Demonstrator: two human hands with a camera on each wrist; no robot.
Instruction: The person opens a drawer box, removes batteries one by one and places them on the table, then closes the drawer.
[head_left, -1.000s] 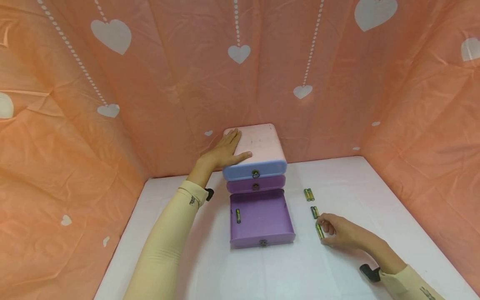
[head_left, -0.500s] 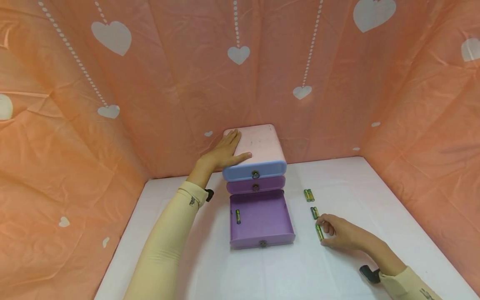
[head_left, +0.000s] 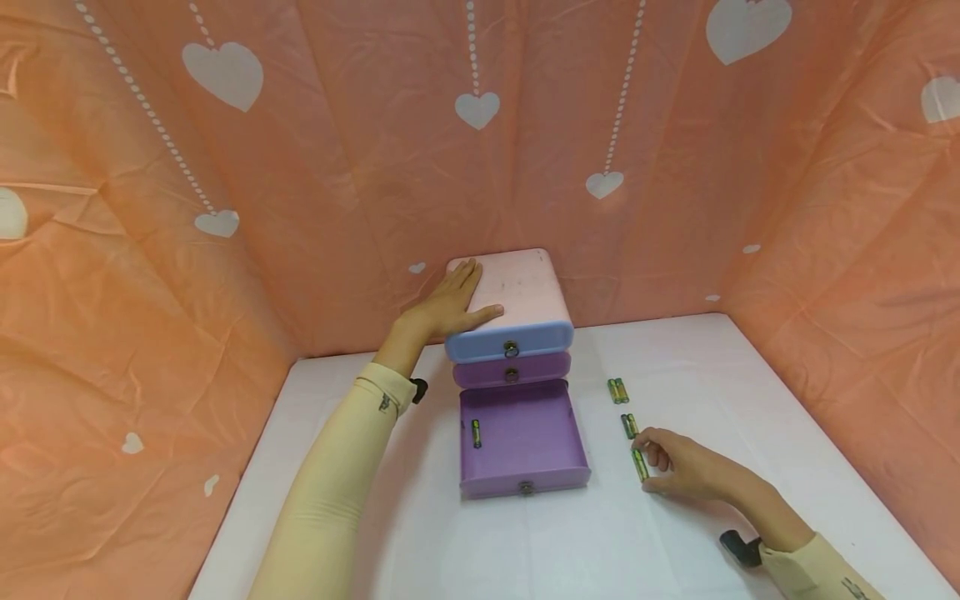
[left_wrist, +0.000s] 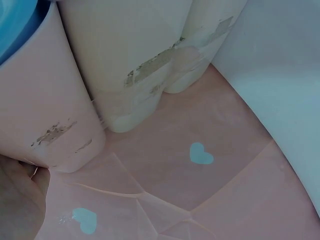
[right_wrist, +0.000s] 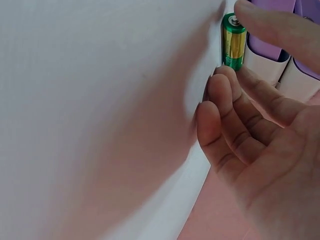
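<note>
My left hand (head_left: 450,304) rests flat on the pink top of a small drawer cabinet (head_left: 521,287), thumb spread toward its front edge. On the table, my right hand (head_left: 686,465) pinches a green and gold battery (head_left: 640,465) by its two ends, thumb at the near end and index finger at the far end. The right wrist view shows the same battery (right_wrist: 233,42) between thumb and finger, with the other fingers curled by the white surface. Inside the pulled-out bottom purple drawer (head_left: 536,442), a single battery (head_left: 476,433) lies near the left wall.
Beyond my right hand lie a battery pair (head_left: 629,426) and, farther back, another battery pair (head_left: 617,390). Above the bottom drawer are a closed purple drawer (head_left: 543,369) and a closed blue drawer (head_left: 543,337). An orange curtain (head_left: 375,167) with hearts stands behind the white table (head_left: 420,542).
</note>
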